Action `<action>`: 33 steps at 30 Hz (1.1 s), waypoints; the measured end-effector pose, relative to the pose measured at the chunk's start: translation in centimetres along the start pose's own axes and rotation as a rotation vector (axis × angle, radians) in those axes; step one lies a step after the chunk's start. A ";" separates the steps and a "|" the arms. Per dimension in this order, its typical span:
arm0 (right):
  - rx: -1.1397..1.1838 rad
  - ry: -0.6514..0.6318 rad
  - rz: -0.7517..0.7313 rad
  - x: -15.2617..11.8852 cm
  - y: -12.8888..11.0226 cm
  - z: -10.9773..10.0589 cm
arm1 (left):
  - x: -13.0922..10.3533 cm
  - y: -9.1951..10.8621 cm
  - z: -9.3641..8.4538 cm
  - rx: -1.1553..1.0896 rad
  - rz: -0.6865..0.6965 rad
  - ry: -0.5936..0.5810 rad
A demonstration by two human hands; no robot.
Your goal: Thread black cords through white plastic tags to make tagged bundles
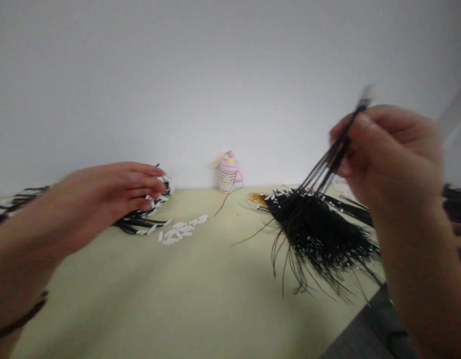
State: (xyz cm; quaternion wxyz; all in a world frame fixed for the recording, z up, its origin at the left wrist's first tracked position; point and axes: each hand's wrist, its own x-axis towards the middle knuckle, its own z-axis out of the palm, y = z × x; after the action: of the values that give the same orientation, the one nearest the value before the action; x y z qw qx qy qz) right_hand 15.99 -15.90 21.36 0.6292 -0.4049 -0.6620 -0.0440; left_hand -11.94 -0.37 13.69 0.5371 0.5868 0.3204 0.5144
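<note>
Raised at the right, my right hand (387, 149) pinches a few thin black cords (323, 164) between thumb and fingers. Their upper ends stick up blurred above the grip, and the lower ends hang down over a large bundle of black cords (320, 229) lying on the table. My left hand (118, 192) is stretched out at the left with its fingers extended, holding nothing that I can see. Behind its fingertips lies a heap of black cords with white ends (136, 219), partly hidden by the hand. Several small white pieces (180, 230) are scattered just right of it.
A small pink and white cup-shaped trinket (229, 175) stands against the wall (200, 89), a thin string beside it. Gold rubber bands or rings (255, 199) lie by the large bundle's left end. The pale yellow-green table (200, 299) ends at the lower right.
</note>
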 end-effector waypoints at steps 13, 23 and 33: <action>0.691 -0.523 1.188 -13.0 11.4 21.0 | -0.9 -12.7 0.0 -0.055 -0.372 -0.200; 0.760 -0.651 1.384 -16.2 11.6 19.5 | -0.4 -17.4 0.2 -0.270 -0.424 -0.176; 0.691 -1.053 1.372 -21.5 7.1 11.3 | -0.5 -17.5 0.2 -0.341 -0.464 -0.069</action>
State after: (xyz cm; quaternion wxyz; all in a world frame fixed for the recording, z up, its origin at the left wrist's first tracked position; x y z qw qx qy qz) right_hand 8.63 -15.06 -2.86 0.2217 -0.4653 -0.4545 0.7265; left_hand -8.83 2.95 -3.20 0.7419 0.4161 0.3368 0.4038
